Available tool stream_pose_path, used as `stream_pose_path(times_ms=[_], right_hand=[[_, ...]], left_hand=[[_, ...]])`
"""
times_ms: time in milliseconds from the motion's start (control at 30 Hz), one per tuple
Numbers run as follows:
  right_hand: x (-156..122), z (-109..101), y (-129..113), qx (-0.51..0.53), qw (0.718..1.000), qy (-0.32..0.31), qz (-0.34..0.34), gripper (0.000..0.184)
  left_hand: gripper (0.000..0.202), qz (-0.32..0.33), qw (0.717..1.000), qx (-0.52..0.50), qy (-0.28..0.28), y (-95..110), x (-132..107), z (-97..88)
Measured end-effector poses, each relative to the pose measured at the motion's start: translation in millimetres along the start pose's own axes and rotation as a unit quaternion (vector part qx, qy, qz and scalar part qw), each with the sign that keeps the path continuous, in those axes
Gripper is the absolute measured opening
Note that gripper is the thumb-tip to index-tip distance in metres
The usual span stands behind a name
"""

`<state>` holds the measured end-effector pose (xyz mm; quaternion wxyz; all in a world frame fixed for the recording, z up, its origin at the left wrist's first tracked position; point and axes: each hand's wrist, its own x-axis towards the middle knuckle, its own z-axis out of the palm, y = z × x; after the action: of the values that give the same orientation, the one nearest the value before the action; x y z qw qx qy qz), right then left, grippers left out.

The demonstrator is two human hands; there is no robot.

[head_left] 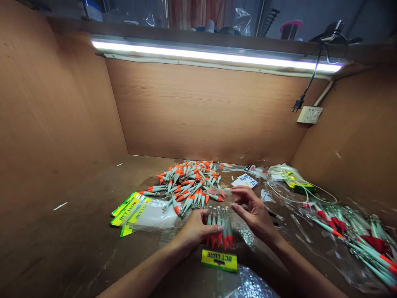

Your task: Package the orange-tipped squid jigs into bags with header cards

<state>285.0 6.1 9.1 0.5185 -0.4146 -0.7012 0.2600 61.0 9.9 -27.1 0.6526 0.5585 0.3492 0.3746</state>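
Several lures (pixel 228 231) lie toward the near edge of the desk (pixel 77 248), gripped by the left hand (pixel 194 227); keep them parallel under its thumb. Right hand (pixel 257 213): fingers bent, grip indeterminate.

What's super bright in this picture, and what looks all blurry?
Head view: the tube light glares white, and the plastic at the bottom glints; head view again: the lure by the right hand looks smeared.

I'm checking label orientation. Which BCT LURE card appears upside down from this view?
The yellow-green card just below the row of lures at the left hand; its lettering is inverted, whereas the readable cards at left read upright, tilted.
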Motion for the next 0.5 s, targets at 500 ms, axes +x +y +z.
stream_pose_path(times_ms=[500], right_hand=[[-16, 44, 21, 0.085, 0.981, -0.061, 0.165, 0.003]], left_hand=[[0.037, 0.081, 0.996, -0.002, 0.039, 2, 4, 5.0]])
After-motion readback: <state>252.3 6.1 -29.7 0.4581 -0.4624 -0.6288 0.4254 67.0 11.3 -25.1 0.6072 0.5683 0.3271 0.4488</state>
